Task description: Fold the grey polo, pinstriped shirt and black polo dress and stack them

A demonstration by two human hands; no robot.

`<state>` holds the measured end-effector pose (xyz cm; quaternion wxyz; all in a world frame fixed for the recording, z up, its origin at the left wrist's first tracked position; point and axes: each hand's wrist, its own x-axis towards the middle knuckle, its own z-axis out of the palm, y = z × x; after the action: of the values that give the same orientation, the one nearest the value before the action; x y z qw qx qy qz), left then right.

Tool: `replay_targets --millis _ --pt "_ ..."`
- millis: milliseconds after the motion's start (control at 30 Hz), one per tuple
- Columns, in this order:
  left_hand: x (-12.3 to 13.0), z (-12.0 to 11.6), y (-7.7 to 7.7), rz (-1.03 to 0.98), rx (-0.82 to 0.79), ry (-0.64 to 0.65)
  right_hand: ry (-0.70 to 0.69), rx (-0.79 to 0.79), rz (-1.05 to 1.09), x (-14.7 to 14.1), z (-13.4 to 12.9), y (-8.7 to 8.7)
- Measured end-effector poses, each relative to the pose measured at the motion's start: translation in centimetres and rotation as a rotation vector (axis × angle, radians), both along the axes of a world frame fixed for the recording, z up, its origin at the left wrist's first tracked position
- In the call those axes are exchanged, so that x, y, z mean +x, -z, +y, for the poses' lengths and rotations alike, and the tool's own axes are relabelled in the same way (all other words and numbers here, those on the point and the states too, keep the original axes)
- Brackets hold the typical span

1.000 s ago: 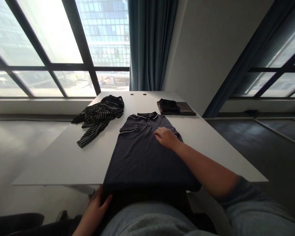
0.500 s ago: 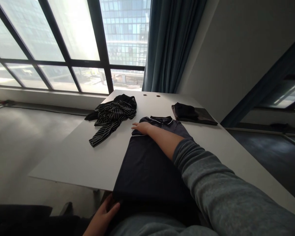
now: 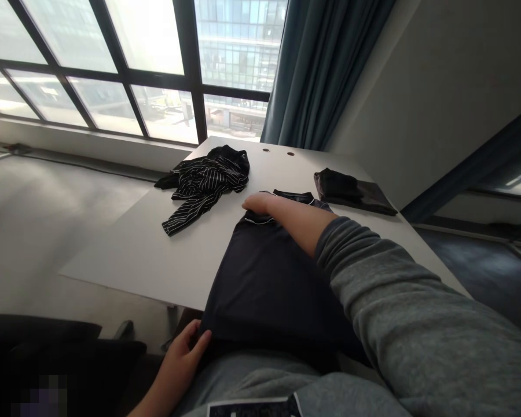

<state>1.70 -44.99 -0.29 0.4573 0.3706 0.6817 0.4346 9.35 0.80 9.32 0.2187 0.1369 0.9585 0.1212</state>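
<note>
A dark polo shirt (image 3: pixel 273 278) with white piping lies on the white table (image 3: pixel 139 255), its collar away from me and its hem hanging over the near edge. My right hand (image 3: pixel 257 204) reaches across the shirt to its left sleeve area, fingers now curled down on the fabric by the shoulder. At the near left corner of the hem, my left hand (image 3: pixel 189 347) pinches the cloth between thumb and fingers. The shirt's right side is partly hidden under my right forearm.
A crumpled black-and-white striped garment (image 3: pixel 208 179) lies at the back left of the table. Folded dark clothes (image 3: pixel 353 191) rest at the back right. A black chair (image 3: pixel 39 330) stands at lower left. Windows and a blue curtain (image 3: pixel 321 75) are beyond the table.
My right hand's fingers, stretched out before, have closed on the sleeve and bunched it a little. My left hand still holds the hem. The camera view has tilted downward.
</note>
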Motion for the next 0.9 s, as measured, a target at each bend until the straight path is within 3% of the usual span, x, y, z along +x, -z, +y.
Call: replay_targets --millis 100,233,367,600,733,900 --pt "0.2 -0.4 -0.2 0.045 0.103 0.04 0.043 0.019 0.083 1.5 0.0 -1.2" --pt "-0.5 0.6 1.4 0.063 -0.025 -0.038 0.096 0.013 0.17 2.5 0.3 -2.0" --pt "-0.8 1.7 2.5 0.027 -0.055 -0.073 0.126 -0.007 0.22 2.4 0.3 -1.4" --pt "-0.3 1.4 1.3 0.146 -0.014 -0.097 0.076 -0.065 0.207 2.6 -0.5 -0.2" --pt "-0.3 1.2 0.4 0.246 0.026 -0.048 0.037 -0.055 0.176 2.6 -0.7 0.1" --pt "-0.1 1.1 -0.9 0.387 0.197 -0.004 0.095 -0.031 0.258 2.5 -0.5 0.6"
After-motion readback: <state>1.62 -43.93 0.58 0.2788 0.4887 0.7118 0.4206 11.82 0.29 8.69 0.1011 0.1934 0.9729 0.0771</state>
